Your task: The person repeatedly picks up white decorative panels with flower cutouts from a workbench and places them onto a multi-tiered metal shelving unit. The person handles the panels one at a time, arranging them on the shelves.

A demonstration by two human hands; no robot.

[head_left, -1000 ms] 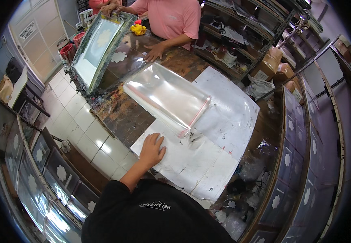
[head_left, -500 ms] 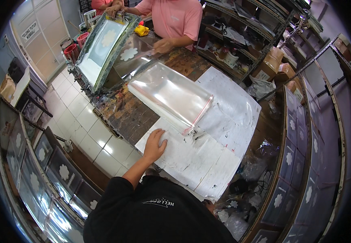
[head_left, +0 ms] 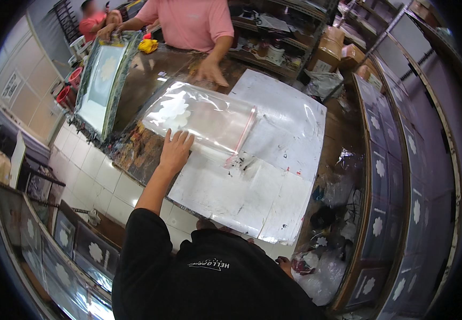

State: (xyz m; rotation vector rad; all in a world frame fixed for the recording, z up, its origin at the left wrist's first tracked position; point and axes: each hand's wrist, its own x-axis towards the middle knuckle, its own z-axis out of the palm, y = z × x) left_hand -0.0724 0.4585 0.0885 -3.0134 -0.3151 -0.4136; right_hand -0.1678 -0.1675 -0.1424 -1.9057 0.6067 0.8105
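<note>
My left hand (head_left: 176, 151) reaches forward, its slightly spread fingers on the near left edge of clear plastic bags (head_left: 217, 125) stacked on the table. On top of the stack's left part lies a clear bag with a white flower print (head_left: 171, 113). Low beside my body, my right hand (head_left: 284, 264) shows only in part; its fingers are too small and hidden to read. Across the table, a co-worker's hand (head_left: 212, 70) is stretched out by the far edge of the stack. Their other hand (head_left: 108, 31) rests on the top of a tilted screen-printing frame (head_left: 103, 85).
White paper sheets (head_left: 289, 122) cover the right part of the dark, stained table (head_left: 135, 144). A yellow cloth (head_left: 147, 46) and red pots (head_left: 66, 97) are near the frame. Racks (head_left: 372, 213) of flower-printed sheets flank me. Another person (head_left: 93, 22) sits far back.
My left hand has moved forward from the white paper to the bags. The flower-printed bag has gone from beside the frame onto the stack. The view has shifted.
</note>
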